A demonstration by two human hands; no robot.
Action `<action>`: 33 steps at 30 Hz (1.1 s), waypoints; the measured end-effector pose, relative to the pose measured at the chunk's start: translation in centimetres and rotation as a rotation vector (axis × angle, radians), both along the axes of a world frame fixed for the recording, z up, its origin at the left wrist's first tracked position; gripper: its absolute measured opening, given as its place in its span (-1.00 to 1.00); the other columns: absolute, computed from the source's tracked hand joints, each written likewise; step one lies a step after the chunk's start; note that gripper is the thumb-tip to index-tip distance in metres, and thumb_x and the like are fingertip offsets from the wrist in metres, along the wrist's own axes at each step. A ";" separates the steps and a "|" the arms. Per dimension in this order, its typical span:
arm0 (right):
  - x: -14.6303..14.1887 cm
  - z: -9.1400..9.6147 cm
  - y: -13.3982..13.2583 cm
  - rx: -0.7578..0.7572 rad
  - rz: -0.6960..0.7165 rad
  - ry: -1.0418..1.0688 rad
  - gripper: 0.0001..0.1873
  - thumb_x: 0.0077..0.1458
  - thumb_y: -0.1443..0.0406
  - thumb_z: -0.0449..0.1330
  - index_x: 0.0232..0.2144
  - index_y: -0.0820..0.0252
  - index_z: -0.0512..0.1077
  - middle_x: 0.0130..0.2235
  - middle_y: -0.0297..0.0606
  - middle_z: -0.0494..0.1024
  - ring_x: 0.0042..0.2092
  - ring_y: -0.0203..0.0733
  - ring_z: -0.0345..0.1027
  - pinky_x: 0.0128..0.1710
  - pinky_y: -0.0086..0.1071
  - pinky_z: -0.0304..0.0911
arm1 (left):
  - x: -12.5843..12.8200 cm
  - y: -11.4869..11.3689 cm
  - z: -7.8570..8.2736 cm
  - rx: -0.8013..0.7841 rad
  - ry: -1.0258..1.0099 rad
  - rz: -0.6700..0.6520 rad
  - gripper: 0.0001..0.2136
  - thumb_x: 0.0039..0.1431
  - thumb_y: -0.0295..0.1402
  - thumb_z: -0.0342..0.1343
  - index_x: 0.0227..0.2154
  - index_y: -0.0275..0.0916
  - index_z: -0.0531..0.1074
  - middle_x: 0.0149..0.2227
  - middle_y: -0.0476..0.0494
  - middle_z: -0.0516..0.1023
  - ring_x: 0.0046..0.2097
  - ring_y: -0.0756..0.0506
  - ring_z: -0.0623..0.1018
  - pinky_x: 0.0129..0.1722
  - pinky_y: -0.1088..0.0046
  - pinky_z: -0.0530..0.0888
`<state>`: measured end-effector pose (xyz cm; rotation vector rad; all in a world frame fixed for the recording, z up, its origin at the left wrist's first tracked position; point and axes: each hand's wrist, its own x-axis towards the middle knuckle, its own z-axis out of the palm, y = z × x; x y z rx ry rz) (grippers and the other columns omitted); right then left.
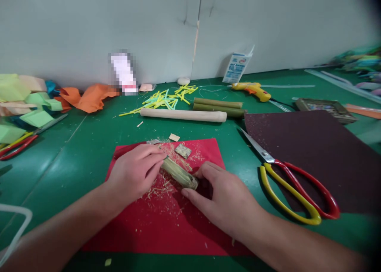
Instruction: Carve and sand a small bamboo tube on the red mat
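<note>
A short greenish bamboo piece (179, 173) with a scraped surface lies slantwise above a red sheet (190, 228). My left hand (137, 169) is closed over its far left end, with the fingers covering that end. At the near right end, the thumb and forefinger of my right hand (218, 194) pinch the piece. Pale shavings (160, 186) are scattered on the red sheet around it. Just beyond the piece are a small rough greyish square (182, 150) and a little tan chip (174, 137).
Large scissors (274, 161) with red and yellow handles lie at right, partly on a dark brown sheet (321, 157). Behind are a pale peeled stick (183, 115), green bamboo lengths (218, 107), yellow strips (160, 101) and a yellow glue gun (253, 90). Folded papers (32, 105) sit left.
</note>
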<state>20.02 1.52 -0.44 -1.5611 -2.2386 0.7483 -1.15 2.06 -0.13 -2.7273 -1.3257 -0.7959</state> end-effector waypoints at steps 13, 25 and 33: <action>-0.1 0.2 0.2 0.054 0.029 0.056 -0.80 0.00 0.16 0.16 -0.51 0.14 0.28 -0.48 -0.36 0.37 -0.48 -0.30 0.19 -0.54 -0.43 0.01 | 0.0 0.0 -0.2 -0.030 0.018 -0.088 -0.73 0.19 -0.47 -0.02 -0.06 -0.30 0.39 -0.10 -0.19 0.47 -0.04 -0.10 0.46 -0.01 0.31 0.45; 0.1 0.2 0.1 0.092 0.053 -0.024 -0.67 -0.07 0.05 0.19 -0.34 0.12 0.32 -0.31 -0.31 0.41 -0.34 -0.19 0.30 -0.43 -0.34 0.16 | -0.4 0.9 -0.9 -0.040 -0.058 -0.037 -0.73 0.19 -0.50 -0.01 -0.06 -0.24 0.40 -0.06 -0.15 0.46 -0.02 -0.08 0.43 0.06 0.26 0.41; 0.5 0.0 0.1 0.090 0.121 0.024 -0.87 0.07 0.22 0.07 -0.41 0.15 0.28 -0.36 -0.29 0.38 -0.35 -0.21 0.28 -0.42 -0.34 0.17 | 0.9 -0.6 0.0 -0.040 0.016 -0.186 -0.73 0.22 -0.48 -0.07 -0.04 -0.37 0.37 -0.05 -0.24 0.46 0.03 -0.11 0.42 0.05 0.29 0.43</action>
